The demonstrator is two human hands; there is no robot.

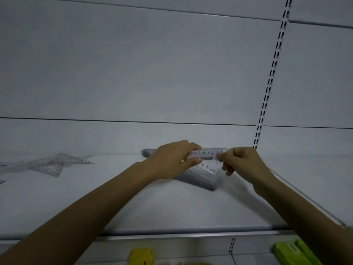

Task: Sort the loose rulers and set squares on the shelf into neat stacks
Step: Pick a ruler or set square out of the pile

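One clear set square (207,156): thin plastic, judged light, stiff and slick, best taken by its edges. Left hand (172,159) and right hand (242,161) pinch opposite ends over the stack (198,178), mid-shelf (172,211). Loose pile (47,165) lies well left.

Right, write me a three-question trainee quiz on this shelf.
1. True or false: the left hand and right hand both pinch the clear set square over the stack.
2. Where do the loose set squares lie? A left of the stack; B right of it; C on the lower shelf.
3. Fill in: the lower-shelf item below the left forearm is coloured ____.
Key: 1 true; 2 A; 3 yellow.
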